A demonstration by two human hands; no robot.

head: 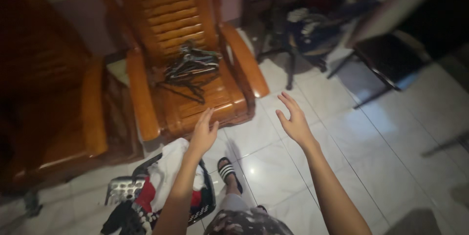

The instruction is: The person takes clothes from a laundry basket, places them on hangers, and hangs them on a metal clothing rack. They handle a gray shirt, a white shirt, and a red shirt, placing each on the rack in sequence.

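Observation:
My left hand [203, 133] is raised with its fingers apart and holds nothing; it hovers in front of the seat edge of a wooden armchair [146, 113]. A pile of clothes hangers [190, 64] lies on that chair's slatted seat. My right hand [293, 120] is also empty with spread fingers, above the white floor tiles to the right of the chair. Below my left forearm stands a dark laundry basket [124, 186] with white, red and dark clothes in it. My foot in a striped sandal [228, 171] rests on the floor between my arms.
A second wooden chair [53, 113] stands at the left. At the back right are a dark stand with clothes heaped on it [312, 30] and a low dark stool or table [391, 59]. Glossy white tiles [391, 137] cover the floor.

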